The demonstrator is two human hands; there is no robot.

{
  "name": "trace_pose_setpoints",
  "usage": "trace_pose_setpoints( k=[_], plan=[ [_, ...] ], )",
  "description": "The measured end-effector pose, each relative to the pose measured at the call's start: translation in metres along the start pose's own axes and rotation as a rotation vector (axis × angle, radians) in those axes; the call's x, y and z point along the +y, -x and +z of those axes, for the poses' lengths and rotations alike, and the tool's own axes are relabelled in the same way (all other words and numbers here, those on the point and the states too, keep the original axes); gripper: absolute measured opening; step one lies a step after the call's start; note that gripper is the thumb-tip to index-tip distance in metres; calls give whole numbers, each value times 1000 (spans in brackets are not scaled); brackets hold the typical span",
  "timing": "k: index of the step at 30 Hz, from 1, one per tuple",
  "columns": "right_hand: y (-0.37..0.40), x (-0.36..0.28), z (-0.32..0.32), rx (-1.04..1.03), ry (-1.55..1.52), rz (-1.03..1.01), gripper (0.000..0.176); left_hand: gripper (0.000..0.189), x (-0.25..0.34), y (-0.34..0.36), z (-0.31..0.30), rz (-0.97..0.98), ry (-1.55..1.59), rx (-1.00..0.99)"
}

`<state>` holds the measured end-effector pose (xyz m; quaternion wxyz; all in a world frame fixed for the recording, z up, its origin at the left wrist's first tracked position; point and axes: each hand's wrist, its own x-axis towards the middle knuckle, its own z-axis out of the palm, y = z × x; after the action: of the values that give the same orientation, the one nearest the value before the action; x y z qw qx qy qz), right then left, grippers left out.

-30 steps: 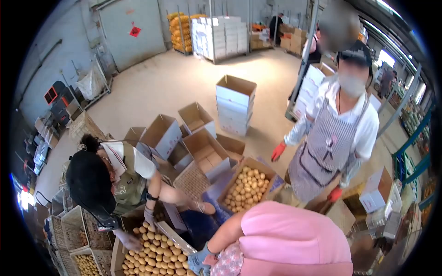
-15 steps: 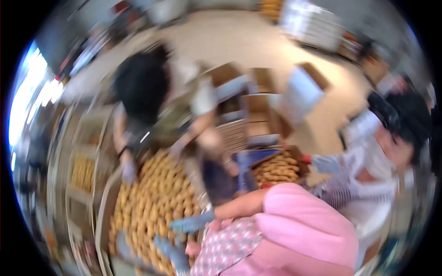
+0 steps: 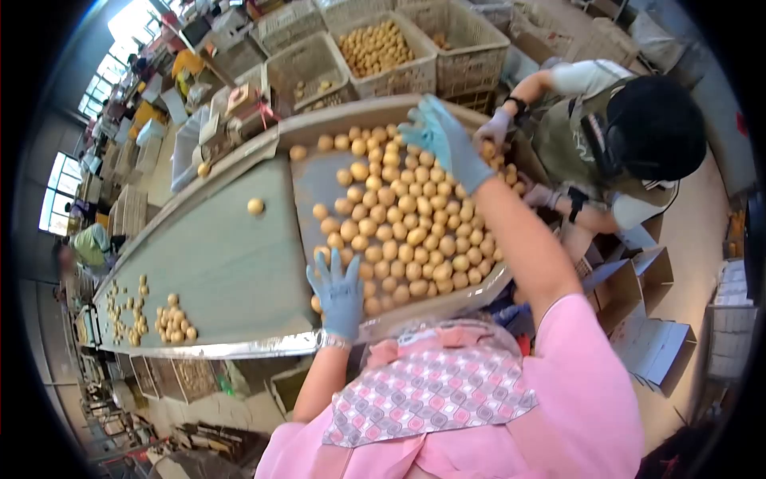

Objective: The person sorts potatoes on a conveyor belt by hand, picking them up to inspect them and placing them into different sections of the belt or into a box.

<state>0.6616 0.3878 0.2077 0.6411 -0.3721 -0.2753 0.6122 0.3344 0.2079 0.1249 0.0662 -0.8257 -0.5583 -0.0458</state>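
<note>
Many round, yellow-brown pieces of produce, like potatoes or small fruit [image 3: 415, 215], lie in a sorting tray [image 3: 313, 177] at the end of a green conveyor belt [image 3: 231, 239]. My left hand [image 3: 338, 294], in a blue glove, has its fingers spread at the near-left edge of the pile. Across the tray, my right hand [image 3: 443, 137], also blue-gloved, lies open over the far side of the pile, fingers pointing to the far rim. Neither hand holds a piece. Whether the right palm touches the produce is hidden.
A co-worker in a black cap [image 3: 658, 128] reaches into the tray's right end with gloved hands. Plastic crates [image 3: 471, 60] stand behind the tray, one holding produce. Cardboard boxes [image 3: 662, 343] stand at right. More pieces [image 3: 174, 321] sit far down the belt.
The view has swung left and sharpened, bringing the belt and crates into sight. My hands, close together over the produce before, are now far apart, the right reaching to the far side.
</note>
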Motion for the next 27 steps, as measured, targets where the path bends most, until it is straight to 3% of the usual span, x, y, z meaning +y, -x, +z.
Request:
trace_pose_setpoints(
  k=[1,4,6,8,9,10,11,12,13,15,18,19,20,21,23,24,26,27],
  plan=[
    [7,-10,6,66,265,-163,41,49,5,-8,-2,-18,-50,25],
    [64,49,-46,-315,1403,-659,44,50,10,-10,-5,-140,-33,40],
    [136,104,-36,-425,1286,-287,39,45,-6,0,-19,-188,107,216],
    [195,146,-62,-599,1290,-591,42,43,-7,6,-27,-214,233,393],
    [229,117,-79,-513,1365,-441,42,43,14,-27,-22,-89,351,486],
    [245,100,-112,-474,1472,-526,38,43,47,-42,-23,-57,479,597],
    [254,79,-127,-385,1574,-426,32,43,71,-51,-44,-60,574,627],
    [264,68,-136,-320,1606,-485,30,42,72,-49,-69,-60,664,666],
    [272,64,-135,-253,1628,-547,28,41,51,-22,-81,-195,637,755],
    [276,71,-101,-428,1673,-601,29,38,7,53,-100,-453,557,944],
    [275,109,-6,-798,1471,-586,30,27,-77,209,-69,-1060,389,1157],
    [274,117,21,-881,1437,-638,31,29,-92,257,-28,-1225,465,1163],
    [265,116,42,-964,1399,-689,32,35,-87,293,2,-1398,419,1015],
    [270,107,50,-985,1381,-721,33,50,-87,316,40,-1455,233,766],
    [248,116,94,-1206,1275,-683,43,66,-48,376,41,-1912,632,911],
    [257,122,119,-1306,1239,-657,45,76,-24,413,12,-1975,781,958],
    [284,140,165,-1537,1140,-605,52,77,9,485,-6,-1942,770,1191],
    [290,157,178,-1623,1111,-668,52,73,11,512,-15,-1898,687,1186]
  ],
)
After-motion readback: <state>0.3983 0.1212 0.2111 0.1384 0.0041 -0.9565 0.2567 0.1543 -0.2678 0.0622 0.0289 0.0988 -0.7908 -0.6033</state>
